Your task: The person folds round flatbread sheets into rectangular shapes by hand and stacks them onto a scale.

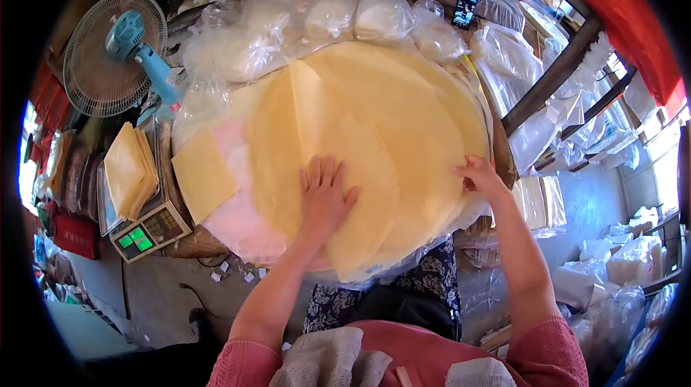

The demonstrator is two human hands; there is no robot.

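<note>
A stack of large, round, thin yellow sheets, which look like paper, covers most of the table in front of me. My left hand lies flat on the top sheet with its fingers spread. To its upper left, a folded flap of a yellow sheet stands slightly raised. At the right edge of the stack, my right hand is closed in a pinch on the rim of a yellow sheet. Pink sheeting shows under the left side, with a small square yellow sheet lying partly over it.
A digital scale bears a pile of folded yellow sheets at the left. Behind it stands a fan. Filled clear plastic bags line the table's back. A phone and a dark bar are at the right.
</note>
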